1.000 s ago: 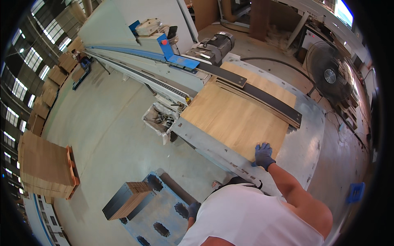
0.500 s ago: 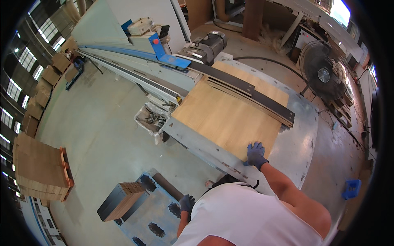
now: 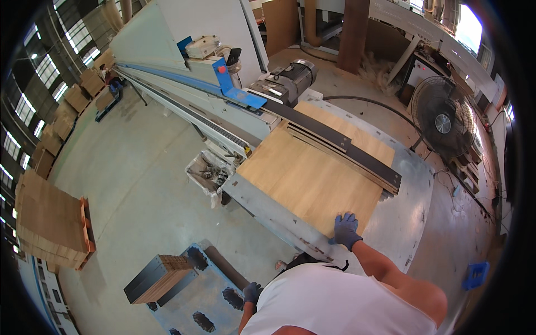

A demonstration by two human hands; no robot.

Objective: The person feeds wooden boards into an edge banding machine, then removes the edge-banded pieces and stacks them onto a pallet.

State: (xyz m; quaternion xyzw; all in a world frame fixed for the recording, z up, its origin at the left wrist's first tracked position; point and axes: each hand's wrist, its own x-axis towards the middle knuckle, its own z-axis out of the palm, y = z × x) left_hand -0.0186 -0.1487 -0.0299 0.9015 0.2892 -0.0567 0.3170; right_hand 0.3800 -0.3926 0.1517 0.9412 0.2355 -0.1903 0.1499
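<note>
In a dark blue-grey glove, my right hand (image 3: 347, 230) lies flat with fingers spread on the near corner of a light wooden board (image 3: 312, 178). The board rests on a metal machine table (image 3: 405, 192). Its far part passes beneath a long dark guide bar (image 3: 365, 159). My left hand (image 3: 253, 292), also gloved, hangs low beside my body, near the edge of a worn blue platform (image 3: 192, 301). Its fingers look loosely bent, with nothing visible in them. A stack of dark-faced panels (image 3: 159, 278) stands on that platform.
A lined bin of scrap (image 3: 209, 176) stands left of the table. Beyond are a motor (image 3: 296, 78) and a long machine with a blue rail (image 3: 178, 75). A floor fan (image 3: 442, 114) and blue crate (image 3: 475, 276) are on the right, stacked cardboard (image 3: 50, 223) on the left.
The view has tilted, so most of the scene sits slightly lower. My right hand stays on the board's corner, and my left hand still hangs by the platform.
</note>
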